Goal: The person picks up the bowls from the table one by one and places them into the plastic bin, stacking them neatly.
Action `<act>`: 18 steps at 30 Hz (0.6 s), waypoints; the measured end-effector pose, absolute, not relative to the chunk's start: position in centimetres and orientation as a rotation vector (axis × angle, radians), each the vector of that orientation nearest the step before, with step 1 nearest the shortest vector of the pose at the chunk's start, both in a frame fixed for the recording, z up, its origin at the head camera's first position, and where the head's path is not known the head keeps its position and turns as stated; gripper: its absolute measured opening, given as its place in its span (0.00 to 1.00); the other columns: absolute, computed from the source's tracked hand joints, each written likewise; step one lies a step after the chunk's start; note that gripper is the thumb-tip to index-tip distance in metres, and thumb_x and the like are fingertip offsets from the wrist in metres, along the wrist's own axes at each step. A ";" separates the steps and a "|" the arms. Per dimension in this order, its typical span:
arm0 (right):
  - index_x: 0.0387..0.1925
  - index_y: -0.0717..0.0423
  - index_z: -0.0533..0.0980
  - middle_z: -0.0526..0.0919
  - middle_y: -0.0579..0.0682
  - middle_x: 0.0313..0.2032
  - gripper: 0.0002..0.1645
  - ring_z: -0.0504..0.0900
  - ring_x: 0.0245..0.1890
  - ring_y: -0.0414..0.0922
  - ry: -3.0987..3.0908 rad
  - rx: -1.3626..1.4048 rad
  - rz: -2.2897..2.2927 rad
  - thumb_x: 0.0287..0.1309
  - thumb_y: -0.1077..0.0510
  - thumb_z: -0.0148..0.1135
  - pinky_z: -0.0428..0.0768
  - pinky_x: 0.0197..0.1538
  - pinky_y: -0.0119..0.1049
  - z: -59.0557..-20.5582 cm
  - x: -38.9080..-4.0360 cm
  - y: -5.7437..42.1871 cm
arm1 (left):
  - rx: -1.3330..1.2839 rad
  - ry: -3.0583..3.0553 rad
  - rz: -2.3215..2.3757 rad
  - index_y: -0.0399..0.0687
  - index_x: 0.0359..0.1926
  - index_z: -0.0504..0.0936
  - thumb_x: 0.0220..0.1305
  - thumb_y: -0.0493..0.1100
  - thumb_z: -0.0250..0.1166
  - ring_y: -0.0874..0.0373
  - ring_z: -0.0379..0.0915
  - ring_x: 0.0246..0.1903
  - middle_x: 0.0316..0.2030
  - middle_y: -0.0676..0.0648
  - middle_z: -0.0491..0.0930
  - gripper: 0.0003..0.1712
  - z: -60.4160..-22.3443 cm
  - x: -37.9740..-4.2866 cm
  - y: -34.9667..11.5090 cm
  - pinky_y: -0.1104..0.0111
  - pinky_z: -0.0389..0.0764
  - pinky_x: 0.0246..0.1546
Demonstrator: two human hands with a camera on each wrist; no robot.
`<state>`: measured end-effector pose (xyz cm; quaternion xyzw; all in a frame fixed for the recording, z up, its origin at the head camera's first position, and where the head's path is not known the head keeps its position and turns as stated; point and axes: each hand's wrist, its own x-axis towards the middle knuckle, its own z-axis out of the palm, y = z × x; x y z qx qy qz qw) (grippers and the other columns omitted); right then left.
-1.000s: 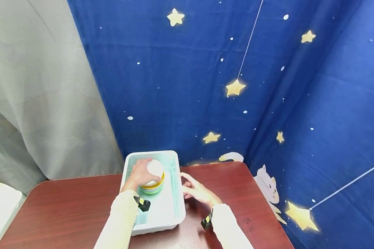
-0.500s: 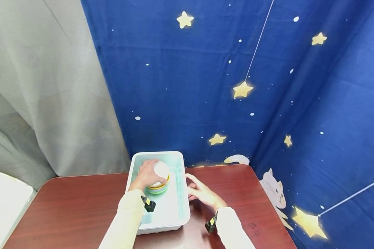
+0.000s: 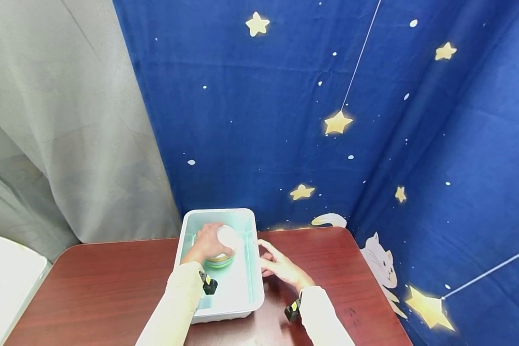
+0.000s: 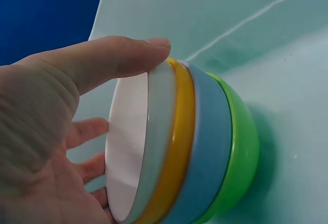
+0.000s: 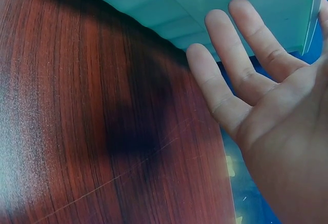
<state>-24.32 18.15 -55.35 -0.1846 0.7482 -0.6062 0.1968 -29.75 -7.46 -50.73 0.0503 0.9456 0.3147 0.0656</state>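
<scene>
My left hand (image 3: 208, 242) reaches into a pale mint plastic tub (image 3: 225, 314) and grips a white bowl (image 3: 227, 236) by its rim, thumb on one side and fingers on the other. In the left wrist view the white bowl sits nested in a yellow bowl (image 4: 183, 106), with a light blue bowl (image 4: 212, 126) and a bright green bowl (image 4: 247, 142) beneath. The stack stands on the tub's floor. My right hand (image 3: 283, 268) is outside the tub's right wall, its index fingertip right at the rim. In the right wrist view its fingers (image 5: 218, 88) are extended and hold nothing.
The tub stands on a reddish-brown wooden table (image 3: 112, 288). Behind the table hang a blue star-patterned curtain (image 3: 251, 120) and a grey curtain (image 3: 69, 144). A white surface (image 3: 8, 283) lies at the far left.
The white bowl has settled lower into the stack, covering more of the yellow bowl, with my left hand still on it. The right hand stays by the tub's rim. The head view shifted slightly.
</scene>
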 end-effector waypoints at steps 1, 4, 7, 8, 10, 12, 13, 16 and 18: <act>0.70 0.34 0.56 0.80 0.56 0.44 0.35 0.85 0.42 0.53 2.096 -0.524 -1.696 0.65 0.49 0.57 0.82 0.50 0.47 -55.3 -24.4 18.2 | 0.149 2.845 0.953 0.47 0.66 0.66 0.32 0.54 0.80 0.35 0.61 0.59 0.63 0.35 0.65 0.56 -50.7 -29.8 -7.4 0.44 0.66 0.58; 0.71 0.39 0.55 0.79 0.57 0.44 0.36 0.84 0.42 0.53 2.093 -0.552 -1.695 0.65 0.50 0.57 0.82 0.50 0.48 -55.2 -24.5 18.1 | 0.134 2.826 0.957 0.47 0.67 0.65 0.34 0.55 0.79 0.36 0.60 0.60 0.64 0.36 0.63 0.57 -50.6 -29.9 -7.5 0.43 0.66 0.59; 0.71 0.40 0.55 0.79 0.60 0.45 0.36 0.83 0.44 0.57 2.082 -0.556 -1.699 0.66 0.52 0.57 0.82 0.51 0.48 -54.7 -24.3 18.1 | 0.116 2.811 0.962 0.48 0.68 0.63 0.35 0.56 0.80 0.36 0.58 0.61 0.66 0.36 0.61 0.58 -50.5 -29.9 -7.5 0.42 0.65 0.60; 0.70 0.40 0.55 0.79 0.61 0.45 0.35 0.82 0.45 0.59 2.072 -0.550 -1.707 0.66 0.53 0.57 0.81 0.52 0.51 -54.4 -24.2 18.0 | 0.105 2.805 0.963 0.49 0.68 0.63 0.35 0.56 0.80 0.36 0.57 0.61 0.66 0.36 0.59 0.58 -50.5 -29.9 -7.5 0.41 0.64 0.60; 0.70 0.38 0.56 0.79 0.59 0.45 0.34 0.82 0.46 0.61 2.073 -0.534 -1.706 0.66 0.54 0.56 0.80 0.52 0.52 -54.1 -24.1 17.9 | 0.091 2.806 0.956 0.49 0.68 0.63 0.35 0.56 0.79 0.34 0.56 0.62 0.68 0.36 0.57 0.58 -50.3 -29.8 -7.5 0.40 0.62 0.60; 0.69 0.37 0.57 0.79 0.59 0.44 0.34 0.81 0.45 0.62 2.067 -0.525 -1.707 0.66 0.55 0.56 0.79 0.52 0.55 -53.5 -23.8 17.8 | 0.078 2.813 0.943 0.50 0.69 0.62 0.35 0.57 0.79 0.33 0.54 0.62 0.68 0.36 0.54 0.58 -49.9 -29.6 -7.4 0.38 0.61 0.61; 0.69 0.38 0.57 0.79 0.58 0.43 0.34 0.81 0.45 0.62 2.064 -0.523 -1.707 0.66 0.56 0.56 0.78 0.52 0.57 -53.1 -23.7 17.8 | 0.075 2.816 0.936 0.50 0.69 0.62 0.36 0.57 0.79 0.33 0.53 0.63 0.69 0.37 0.53 0.58 -49.7 -29.5 -7.3 0.37 0.60 0.61; 0.70 0.41 0.57 0.79 0.56 0.42 0.34 0.82 0.43 0.59 2.059 -0.532 -1.705 0.66 0.56 0.56 0.77 0.52 0.60 -52.7 -23.5 17.8 | 0.073 2.821 0.941 0.52 0.70 0.60 0.38 0.57 0.77 0.33 0.51 0.65 0.70 0.37 0.53 0.58 -48.9 -29.1 -7.2 0.37 0.57 0.63; 0.70 0.43 0.57 0.79 0.56 0.41 0.34 0.82 0.43 0.58 2.054 -0.531 -1.702 0.66 0.56 0.56 0.76 0.53 0.62 -52.4 -23.3 17.9 | 0.077 2.815 0.958 0.52 0.71 0.60 0.40 0.57 0.76 0.34 0.50 0.66 0.70 0.38 0.53 0.57 -48.4 -29.0 -7.1 0.36 0.56 0.63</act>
